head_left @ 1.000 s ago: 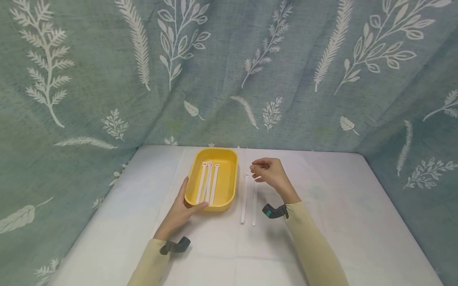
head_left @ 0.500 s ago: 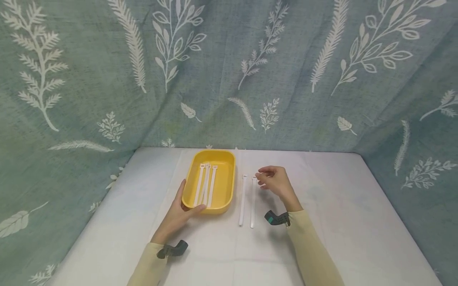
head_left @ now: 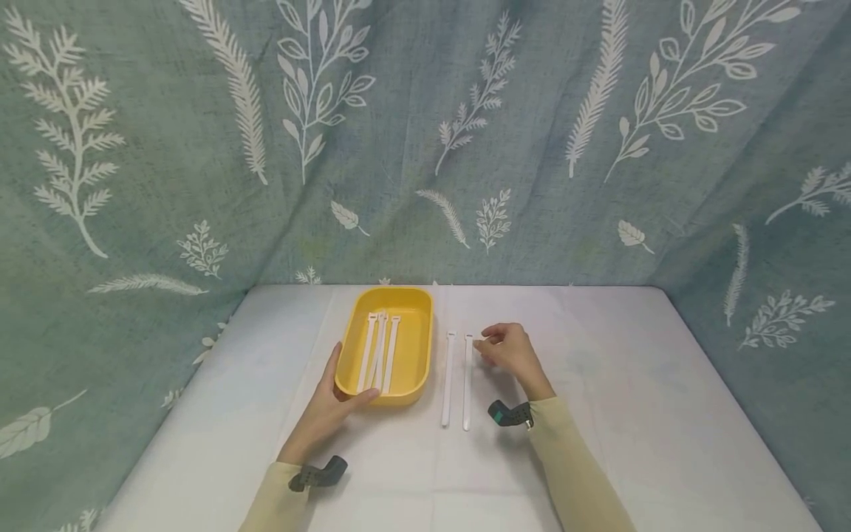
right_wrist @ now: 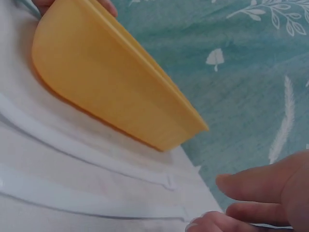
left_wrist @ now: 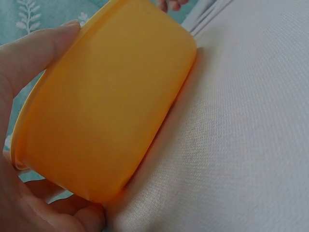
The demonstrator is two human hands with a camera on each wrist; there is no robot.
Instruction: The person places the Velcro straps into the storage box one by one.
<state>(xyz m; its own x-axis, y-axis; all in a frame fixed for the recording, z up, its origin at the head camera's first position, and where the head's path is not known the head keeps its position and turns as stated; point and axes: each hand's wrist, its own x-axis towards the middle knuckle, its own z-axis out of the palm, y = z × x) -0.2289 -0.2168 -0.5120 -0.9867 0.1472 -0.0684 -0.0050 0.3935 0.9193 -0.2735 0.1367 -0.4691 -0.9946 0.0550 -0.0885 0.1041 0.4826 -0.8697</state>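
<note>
My left hand (head_left: 335, 414) grips the near left corner of a yellow plastic tray (head_left: 419, 391), its thumb over the rim and the other fingers around the side. Inside the tray lie several white cable ties (head_left: 392, 355), flat strips with slotted heads. On the cloth just right of the tray, two more lie side by side: a left cable tie (head_left: 448, 380) and a right cable tie (head_left: 467, 384). Beside the head of the right one is my right hand (head_left: 512, 351), its fingers loosely bent. In the right wrist view, its thumb (right_wrist: 246, 183) stands apart from the fingers with nothing between.
A white cloth (head_left: 598, 414) covers the table. Behind it and along both sides hangs a blue-green curtain (head_left: 399, 148) with white leaf prints. Each wrist carries a dark strap-on camera, such as the left one (head_left: 319, 475).
My right hand has moved right, off the head of the right cable tie, which now shows whole on the cloth. The left hand keeps its hold on the tray. The head view has shifted slightly.
</note>
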